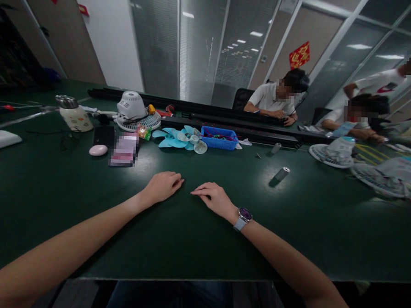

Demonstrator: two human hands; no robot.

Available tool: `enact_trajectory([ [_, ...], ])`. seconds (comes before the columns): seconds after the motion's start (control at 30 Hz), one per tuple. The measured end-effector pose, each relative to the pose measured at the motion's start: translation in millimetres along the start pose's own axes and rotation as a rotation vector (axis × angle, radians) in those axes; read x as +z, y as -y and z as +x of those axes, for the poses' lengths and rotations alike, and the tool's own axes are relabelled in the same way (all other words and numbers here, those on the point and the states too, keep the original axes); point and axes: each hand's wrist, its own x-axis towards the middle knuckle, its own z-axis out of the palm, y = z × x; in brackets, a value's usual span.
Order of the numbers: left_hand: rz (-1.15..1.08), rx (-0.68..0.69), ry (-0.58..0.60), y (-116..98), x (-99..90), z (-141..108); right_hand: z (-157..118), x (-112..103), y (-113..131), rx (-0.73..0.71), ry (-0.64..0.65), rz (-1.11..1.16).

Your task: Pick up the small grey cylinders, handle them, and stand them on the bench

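My left hand rests on the green table, its fingers curled together and nothing visible in them. Just right of it, my right hand lies on the table with fingers pressed together, also with nothing seen between them. A small gap separates the two hands. Beyond them lie light-blue fan blades and a blue bin with small parts inside. A grey cylinder stands to the right of my right hand. Left of the blades are a phone and a pink oval object.
At the back left stand a patterned bottle and a white fan housing. More fan parts lie at the right. Black rails cross the table's middle. Several people sit or stand across the table.
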Motion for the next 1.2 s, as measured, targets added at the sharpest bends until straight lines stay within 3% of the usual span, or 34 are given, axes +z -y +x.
enact_trajectory([
  [0.17, 0.107, 0.020, 0.048, -0.9, -1.6, 0.9, -1.8, -18.1, -27.0, 0.047, -0.216, -0.018],
  [0.27, 0.178, 0.044, 0.063, -1.4, -2.4, 0.8, -17.0, -59.3, -68.3, 0.134, -0.496, -0.256],
  [0.37, 0.198, 0.050, 0.061, -1.6, -2.3, 0.7, -49.4, -110.9, -118.8, 0.302, -0.747, -0.496],
  [0.5, 0.195, 0.041, 0.062, -1.0, -1.5, 1.1, -96.3, -154.4, -169.2, 0.533, -0.879, -0.652],
  [0.63, 0.181, 0.035, 0.058, 0.1, -0.6, 1.5, -113.3, -159.3, -187.7, 0.604, -0.919, -0.669],
  [1.03, 0.184, 0.026, 0.060, -1.0, -0.9, 1.0, -110.0, -151.3, -190.8, 0.644, -0.984, -0.565],
  [1.2, 0.190, 0.031, 0.060, -0.7, -0.7, 1.6, -115.1, -144.2, -207.5, 0.712, -1.064, -0.433],
])
